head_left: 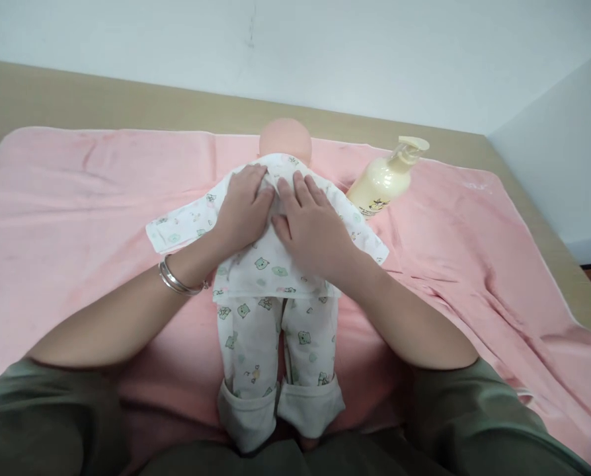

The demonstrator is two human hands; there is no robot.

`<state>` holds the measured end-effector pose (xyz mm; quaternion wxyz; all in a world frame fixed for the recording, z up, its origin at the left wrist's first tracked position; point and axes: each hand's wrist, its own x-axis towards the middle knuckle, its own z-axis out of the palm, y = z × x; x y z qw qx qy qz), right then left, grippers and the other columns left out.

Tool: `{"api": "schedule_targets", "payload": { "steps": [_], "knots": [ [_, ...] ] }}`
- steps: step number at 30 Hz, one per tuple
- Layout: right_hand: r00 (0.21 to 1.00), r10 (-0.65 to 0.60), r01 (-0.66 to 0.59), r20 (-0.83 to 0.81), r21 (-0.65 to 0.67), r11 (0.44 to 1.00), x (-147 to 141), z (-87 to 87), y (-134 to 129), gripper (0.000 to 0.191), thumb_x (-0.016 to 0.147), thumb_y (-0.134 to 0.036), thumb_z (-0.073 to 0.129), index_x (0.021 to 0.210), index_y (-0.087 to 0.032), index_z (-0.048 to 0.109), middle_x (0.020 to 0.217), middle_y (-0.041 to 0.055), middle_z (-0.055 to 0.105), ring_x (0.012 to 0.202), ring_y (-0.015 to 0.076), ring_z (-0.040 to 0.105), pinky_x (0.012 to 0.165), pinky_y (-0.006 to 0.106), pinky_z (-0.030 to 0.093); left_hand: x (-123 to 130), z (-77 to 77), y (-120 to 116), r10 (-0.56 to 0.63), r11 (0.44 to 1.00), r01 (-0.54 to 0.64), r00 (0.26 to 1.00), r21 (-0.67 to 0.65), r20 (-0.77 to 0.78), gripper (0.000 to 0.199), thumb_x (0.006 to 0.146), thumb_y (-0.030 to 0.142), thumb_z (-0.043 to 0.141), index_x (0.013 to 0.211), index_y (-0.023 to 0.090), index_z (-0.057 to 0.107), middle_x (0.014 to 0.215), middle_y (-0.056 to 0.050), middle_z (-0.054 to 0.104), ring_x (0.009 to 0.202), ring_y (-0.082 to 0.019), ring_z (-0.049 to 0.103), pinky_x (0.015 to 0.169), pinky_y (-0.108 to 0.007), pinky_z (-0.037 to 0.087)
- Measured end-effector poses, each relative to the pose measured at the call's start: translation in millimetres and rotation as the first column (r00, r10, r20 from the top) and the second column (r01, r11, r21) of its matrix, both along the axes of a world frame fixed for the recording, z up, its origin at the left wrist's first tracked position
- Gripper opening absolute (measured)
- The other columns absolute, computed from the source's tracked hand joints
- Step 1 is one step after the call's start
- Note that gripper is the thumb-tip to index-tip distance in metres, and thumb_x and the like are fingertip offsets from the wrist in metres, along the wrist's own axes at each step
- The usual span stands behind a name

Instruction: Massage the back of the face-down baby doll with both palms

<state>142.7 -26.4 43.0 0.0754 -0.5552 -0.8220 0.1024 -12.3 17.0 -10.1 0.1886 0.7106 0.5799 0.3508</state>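
A baby doll (285, 137) in a white printed top (275, 268) and matching trousers (253, 340) lies stretched out, its smooth head away from me and no face showing. My left hand (246, 208) rests flat on the upper left of the top, fingers extended and held fairly close together. Beside it, my right hand (313, 228) lies flat on the upper right, fingers slightly spread. Neither hand grips anything. The doll's sleeves reach out to both sides, and its trouser cuffs are folded up. Most of its feet are hidden.
A pale yellow pump bottle (382, 182) leans or lies at the doll's right sleeve. Under everything is a pink blanket (87, 192), wrinkled on the right, over a wooden table (127, 96). A white wall (325, 59) rises behind. My left wrist wears silver bangles (174, 277).
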Motion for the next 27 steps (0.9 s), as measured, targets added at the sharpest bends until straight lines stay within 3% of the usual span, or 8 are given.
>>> {"api": "schedule_targets", "payload": {
  "steps": [4, 12, 17, 22, 24, 27],
  "knots": [
    [0.997, 0.033, -0.035, -0.065, -0.030, 0.999, 2, -3.1, 3, 0.066, 0.106, -0.026, 0.041, 0.169, -0.011, 0.030, 0.178, 0.0163, 0.022, 0.168, 0.0356, 0.014, 0.138, 0.057, 0.019, -4, -0.9, 5, 0.011, 1.000, -0.011, 1.000, 0.009, 0.000, 0.048, 0.102, 0.033, 0.037, 0.140, 0.018, 0.062, 0.153, -0.013, 0.062, 0.148, -0.029, 0.053, 0.133, -0.048, 0.036],
    [0.982, -0.073, 0.077, -0.172, 0.018, 0.997, 7, -21.1, 36, 0.072, 0.101, -0.025, 0.040, 0.169, -0.004, 0.026, 0.179, 0.0125, 0.021, 0.169, 0.0268, 0.014, 0.141, 0.050, 0.010, 11, 4.0, -25, -0.055, 0.998, 0.056, 0.995, 0.005, -0.081, 0.060, 0.101, 0.026, 0.037, 0.157, 0.007, 0.047, 0.170, -0.018, 0.042, 0.164, -0.031, 0.030, 0.138, -0.053, 0.019],
    [0.987, -0.077, 0.082, -0.139, 0.031, 0.996, 1, -17.5, 22, 0.069, 0.104, -0.027, 0.041, 0.168, -0.004, 0.029, 0.177, 0.0139, 0.027, 0.168, 0.0293, 0.020, 0.140, 0.051, 0.014, 5, 11.1, -14, -0.054, 0.997, 0.052, 0.998, -0.065, -0.039, 0.061, 0.099, 0.025, 0.039, 0.157, 0.008, 0.049, 0.170, -0.016, 0.044, 0.163, -0.030, 0.032, 0.138, -0.051, 0.022],
    [0.998, -0.015, 0.020, -0.055, 0.109, 0.994, -6, -11.3, -6, 0.065, 0.107, -0.028, 0.041, 0.165, -0.002, 0.035, 0.174, 0.0185, 0.034, 0.166, 0.0339, 0.024, 0.140, 0.051, 0.018, -4, 10.4, 4, -0.030, 0.997, 0.028, 0.999, -0.066, -0.028, 0.052, 0.101, 0.031, 0.036, 0.141, 0.014, 0.064, 0.160, -0.013, 0.057, 0.156, -0.030, 0.045, 0.135, -0.049, 0.033],
    [0.998, 0.012, -0.005, -0.062, 0.113, 0.994, -5, -9.6, -7, 0.063, 0.107, -0.028, 0.040, 0.164, -0.003, 0.038, 0.173, 0.0186, 0.035, 0.166, 0.0338, 0.025, 0.139, 0.052, 0.021, -5, 9.7, 5, -0.026, 0.999, 0.023, 0.998, -0.046, -0.052, 0.052, 0.102, 0.032, 0.034, 0.140, 0.014, 0.064, 0.157, -0.013, 0.059, 0.155, -0.029, 0.047, 0.134, -0.047, 0.034],
    [0.989, 0.028, -0.027, -0.148, 0.014, 1.000, 3, -7.7, 9, 0.063, 0.107, -0.031, 0.037, 0.165, -0.006, 0.039, 0.175, 0.0147, 0.032, 0.167, 0.0295, 0.024, 0.139, 0.051, 0.021, -1, 9.7, -1, -0.016, 0.999, 0.012, 0.993, -0.033, -0.115, 0.057, 0.104, 0.033, 0.030, 0.148, 0.009, 0.057, 0.159, -0.017, 0.056, 0.156, -0.030, 0.045, 0.135, -0.048, 0.031]
  ]
}}
